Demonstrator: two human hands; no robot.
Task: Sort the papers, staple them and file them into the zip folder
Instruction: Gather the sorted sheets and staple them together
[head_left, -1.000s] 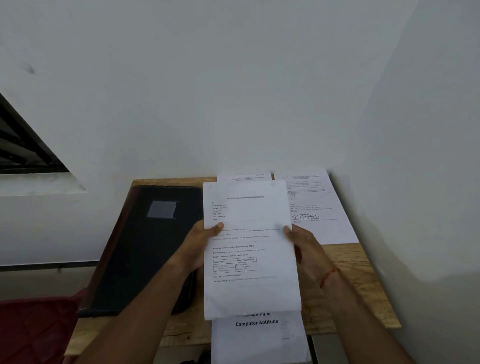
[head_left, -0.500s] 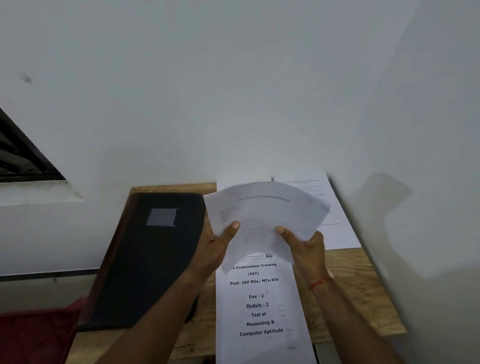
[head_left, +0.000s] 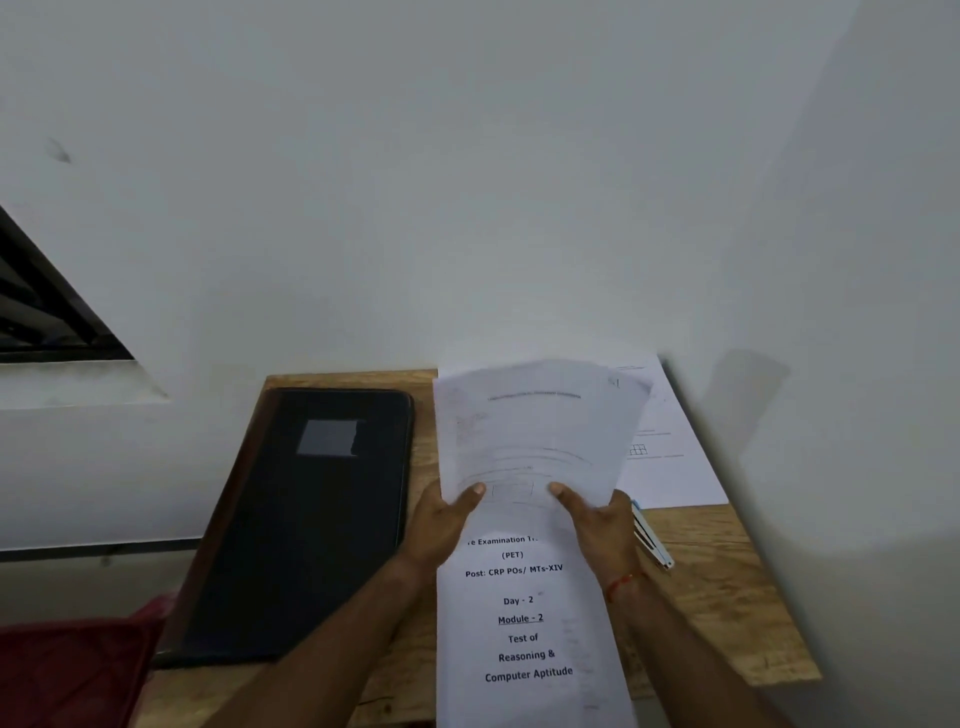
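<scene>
While my left hand (head_left: 441, 519) and right hand (head_left: 605, 525) each pinch the raised papers (head_left: 535, 426) (print blurred), a title page (head_left: 524, 639) lies beneath them.

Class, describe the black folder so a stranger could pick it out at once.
Look at the wooden desk against the white wall. On its left side, left of the papers, lies the folder. It alone is black, with a grey patch on its cover.
</scene>
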